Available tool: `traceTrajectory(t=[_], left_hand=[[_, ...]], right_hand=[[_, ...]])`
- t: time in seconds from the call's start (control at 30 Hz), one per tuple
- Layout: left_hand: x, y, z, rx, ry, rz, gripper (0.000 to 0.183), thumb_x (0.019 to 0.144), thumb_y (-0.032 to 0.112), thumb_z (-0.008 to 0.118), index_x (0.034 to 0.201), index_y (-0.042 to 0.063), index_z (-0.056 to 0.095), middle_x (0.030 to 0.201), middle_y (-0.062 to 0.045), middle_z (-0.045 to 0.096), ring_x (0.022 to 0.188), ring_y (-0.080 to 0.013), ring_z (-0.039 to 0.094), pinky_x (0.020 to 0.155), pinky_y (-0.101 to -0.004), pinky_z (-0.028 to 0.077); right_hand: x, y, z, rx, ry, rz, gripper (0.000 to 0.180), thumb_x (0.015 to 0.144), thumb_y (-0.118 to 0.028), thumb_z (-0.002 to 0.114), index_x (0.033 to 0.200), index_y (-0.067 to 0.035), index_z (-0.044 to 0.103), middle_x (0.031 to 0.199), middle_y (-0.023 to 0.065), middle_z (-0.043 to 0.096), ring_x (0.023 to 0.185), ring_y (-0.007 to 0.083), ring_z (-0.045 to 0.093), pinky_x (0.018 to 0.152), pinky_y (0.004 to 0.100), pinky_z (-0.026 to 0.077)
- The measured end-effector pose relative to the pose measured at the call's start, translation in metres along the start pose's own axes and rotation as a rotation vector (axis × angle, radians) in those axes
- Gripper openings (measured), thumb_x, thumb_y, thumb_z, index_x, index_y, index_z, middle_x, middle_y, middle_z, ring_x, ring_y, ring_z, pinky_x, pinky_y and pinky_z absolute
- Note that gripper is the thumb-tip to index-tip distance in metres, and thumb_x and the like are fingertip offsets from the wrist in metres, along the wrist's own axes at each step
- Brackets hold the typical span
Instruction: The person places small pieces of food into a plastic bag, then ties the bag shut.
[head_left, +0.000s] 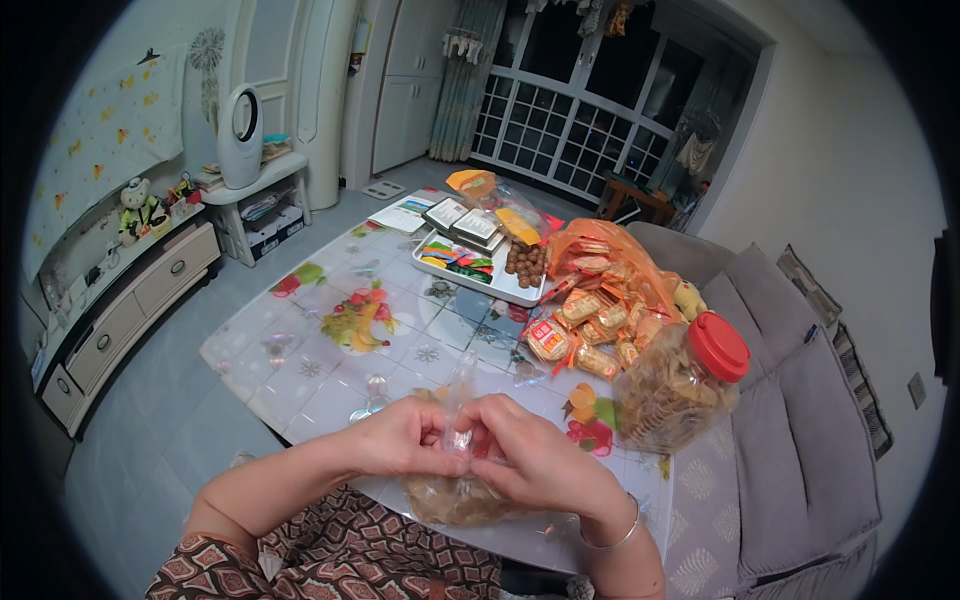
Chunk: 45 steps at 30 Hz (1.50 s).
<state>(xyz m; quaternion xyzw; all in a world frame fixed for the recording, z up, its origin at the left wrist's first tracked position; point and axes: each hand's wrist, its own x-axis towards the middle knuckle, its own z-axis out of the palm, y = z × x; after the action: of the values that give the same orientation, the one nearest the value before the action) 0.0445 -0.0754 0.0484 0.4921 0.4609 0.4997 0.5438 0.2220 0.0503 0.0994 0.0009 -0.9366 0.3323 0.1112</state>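
Note:
Both my hands meet at the gathered neck of a clear plastic bag (459, 501) close to the table's near edge. Pale brown pieces fill the lower part of the bag, below the hands. My left hand (401, 442) pinches the neck from the left, thumb pointing inward. From the right, my right hand (525, 450) grips the same twisted plastic, a bracelet on its wrist. A loose end of the bag rises above the fingers. Right of the hands stands a clear plastic jar (660, 397) with a red screw lid (718, 346), holding similar brownish pieces.
An orange plastic bag (637, 251) spills wrapped snacks (592, 319) near the jar. Behind is a white tray (517, 292) with brown nuts (526, 264), colourful packets (459, 255) and dark boxes (476, 225). A grey sofa (802, 435) borders the table's right side.

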Motion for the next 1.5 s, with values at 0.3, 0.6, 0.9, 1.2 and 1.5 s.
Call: traceTrajectory(t=[0.3, 0.6, 0.9, 1.2, 1.5], left_hand=[[0.0, -0.013, 0.0, 0.037, 0.039, 0.017, 0.029, 0.084, 0.009, 0.072, 0.112, 0.005, 0.066, 0.089, 0.006, 0.062, 0.076, -0.0002, 0.053, 0.069, -0.0187, 0.044], [-0.005, -0.006, 0.009, 0.728, 0.12, 0.378, 0.025, 0.071, 0.004, 0.068, 0.094, 0.009, 0.063, 0.077, 0.001, 0.058, 0.064, -0.0117, 0.055, 0.056, -0.0281, 0.044], [0.002, -0.012, 0.024, 1.344, 0.539, 0.891, 0.018, 0.069, 0.012, 0.069, 0.082, 0.009, 0.057, 0.073, -0.005, 0.052, 0.059, -0.0231, 0.059, 0.048, -0.0338, 0.047], [-0.01, -0.009, 0.011, 1.075, 0.448, 0.74, 0.014, 0.077, 0.013, 0.074, 0.082, 0.008, 0.061, 0.078, -0.006, 0.055, 0.062, -0.024, 0.061, 0.05, -0.0338, 0.048], [-0.042, -0.018, -0.007, 0.845, 0.227, 0.559, 0.023, 0.078, 0.02, 0.077, 0.094, 0.006, 0.067, 0.085, -0.007, 0.063, 0.071, -0.0235, 0.064, 0.063, -0.0328, 0.052]], right_hand=[[0.0, 0.006, -0.008, 0.065, -0.072, 0.016, 0.021, 0.088, -0.008, 0.061, 0.106, -0.003, 0.05, 0.085, 0.0124, 0.062, 0.075, 0.0266, 0.063, 0.068, 0.0368, 0.05], [0.005, 0.023, 0.002, 0.263, -0.006, 0.077, 0.017, 0.09, -0.005, 0.053, 0.107, -0.001, 0.052, 0.072, 0.0099, 0.063, 0.062, 0.0208, 0.063, 0.06, 0.0334, 0.05], [0.007, 0.022, 0.001, 0.284, -0.154, 0.132, 0.022, 0.092, -0.004, 0.054, 0.111, -0.001, 0.065, 0.071, 0.008, 0.063, 0.057, 0.0146, 0.063, 0.057, 0.0294, 0.051], [0.009, 0.032, 0.006, 0.075, 0.007, 0.077, 0.018, 0.083, -0.014, 0.061, 0.094, -0.003, 0.07, 0.074, 0.0141, 0.067, 0.062, 0.0277, 0.065, 0.059, 0.0355, 0.051], [0.006, 0.044, 0.003, -0.176, 0.009, -0.054, 0.016, 0.081, -0.018, 0.066, 0.09, -0.004, 0.069, 0.074, 0.0093, 0.063, 0.064, 0.0236, 0.061, 0.06, 0.0318, 0.048]])
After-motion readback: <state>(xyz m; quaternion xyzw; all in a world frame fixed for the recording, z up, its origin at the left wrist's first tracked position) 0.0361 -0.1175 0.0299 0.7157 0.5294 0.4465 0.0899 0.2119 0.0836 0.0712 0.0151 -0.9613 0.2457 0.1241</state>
